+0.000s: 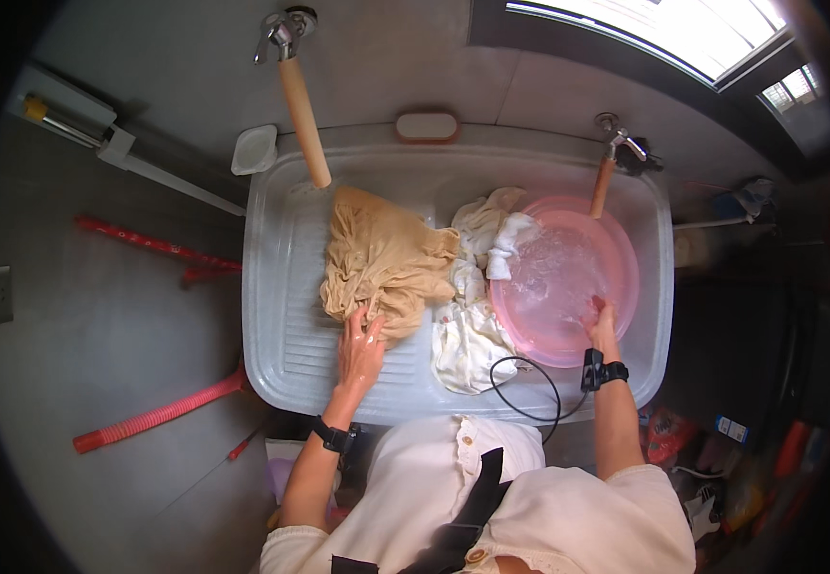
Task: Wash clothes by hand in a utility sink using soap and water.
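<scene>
My left hand (362,351) rests at the lower edge of a wet tan garment (390,258) that lies bunched on the ribbed washboard side of the sink; whether its fingers grip the cloth cannot be told. My right hand (602,316) reaches over the near right part of a pink plastic basin (633,265) of stirred, bubbly water, its fingertips at the water. Between garment and basin lie a white patterned cloth (468,351), a beige cloth (483,219) and a white cloth (511,244) touching the basin's rim.
A grey laundry sink (260,287) holds all this. A left tap (285,32) with a long tan tube and a right tap (619,140) with a shorter tube overhang it. A soap dish (427,127) and a white container (254,149) stand behind. A black cable (558,402) loops over the front rim.
</scene>
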{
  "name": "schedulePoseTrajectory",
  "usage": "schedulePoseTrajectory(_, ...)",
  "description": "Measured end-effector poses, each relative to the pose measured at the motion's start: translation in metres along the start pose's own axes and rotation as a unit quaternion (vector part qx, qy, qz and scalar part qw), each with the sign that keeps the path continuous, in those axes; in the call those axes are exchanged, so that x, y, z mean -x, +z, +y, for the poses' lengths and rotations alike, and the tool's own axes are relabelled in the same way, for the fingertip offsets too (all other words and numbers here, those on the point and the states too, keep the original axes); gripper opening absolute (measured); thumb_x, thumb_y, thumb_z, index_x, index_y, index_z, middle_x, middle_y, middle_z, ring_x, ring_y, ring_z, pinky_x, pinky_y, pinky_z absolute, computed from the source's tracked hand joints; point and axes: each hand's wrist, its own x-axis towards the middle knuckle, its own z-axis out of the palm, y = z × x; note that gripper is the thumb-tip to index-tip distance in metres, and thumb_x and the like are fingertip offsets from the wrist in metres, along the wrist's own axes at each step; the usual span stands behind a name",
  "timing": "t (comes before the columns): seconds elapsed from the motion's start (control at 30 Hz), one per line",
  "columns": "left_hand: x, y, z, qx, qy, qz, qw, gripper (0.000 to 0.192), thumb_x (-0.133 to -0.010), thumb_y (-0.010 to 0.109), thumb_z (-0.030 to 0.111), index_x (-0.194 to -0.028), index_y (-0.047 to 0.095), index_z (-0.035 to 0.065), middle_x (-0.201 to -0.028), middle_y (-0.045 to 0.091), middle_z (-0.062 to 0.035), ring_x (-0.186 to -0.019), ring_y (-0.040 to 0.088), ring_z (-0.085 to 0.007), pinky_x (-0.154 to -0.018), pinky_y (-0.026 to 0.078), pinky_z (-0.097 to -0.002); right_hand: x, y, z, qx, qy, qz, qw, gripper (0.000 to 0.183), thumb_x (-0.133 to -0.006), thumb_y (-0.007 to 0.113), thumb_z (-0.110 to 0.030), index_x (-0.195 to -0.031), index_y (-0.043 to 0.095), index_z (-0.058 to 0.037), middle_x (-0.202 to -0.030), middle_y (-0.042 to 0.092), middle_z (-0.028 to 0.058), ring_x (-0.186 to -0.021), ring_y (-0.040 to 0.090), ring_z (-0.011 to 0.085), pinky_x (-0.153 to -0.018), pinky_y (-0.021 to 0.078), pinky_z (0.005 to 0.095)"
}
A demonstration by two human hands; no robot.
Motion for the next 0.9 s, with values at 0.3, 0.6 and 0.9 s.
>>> schedulePoseTrajectory(0.3,-0.001,0.007,-0.009,0.040,0.010,0.058,0.997,0.025,-0.063,0.052,-0.001,-0.087,0.055,0.0039,-0.106,0.044,-0.0131,-0.099,0.044,-0.0331,-0.083,0.041,-0.0420,0.131,0.131,-0.028,-0.060,0.169,-0.469,0.864,0.048,-0.088,0.044,-0.036,-0.119,0.048,0.0001,-0.119,0.053,0.0141,-0.107,0.051,0.0237,-0.091,0.0396,0.0338)
schedulePoseTrajectory(0.6,-0.004,0.014,-0.001,0.059,0.006,0.089,0.994,0.024,-0.060,0.053,-0.002,-0.083,0.054,0.0049,-0.103,0.046,-0.0136,-0.096,0.045,-0.0347,-0.082,0.040,-0.0411,0.120,0.298,0.010,0.457,-0.520,-0.237,0.681,0.050,-0.079,0.055,-0.030,-0.121,0.047,-0.0044,-0.123,0.047,0.0171,-0.113,0.044,0.0343,-0.097,0.0339,0.0409)
schedulePoseTrajectory(0.9,0.008,-0.065,-0.055,0.095,-0.007,0.117,0.989,0.017,-0.057,0.042,-0.009,-0.071,0.051,-0.0022,-0.080,0.050,-0.0170,-0.079,0.051,-0.0357,-0.069,0.043,-0.0407,0.162,0.259,-0.044,0.310,-0.306,-0.412,0.800,0.025,-0.067,0.063,-0.010,-0.091,0.060,-0.0008,-0.073,0.060,0.0057,-0.071,0.054,0.0109,-0.067,0.0450,0.0253)
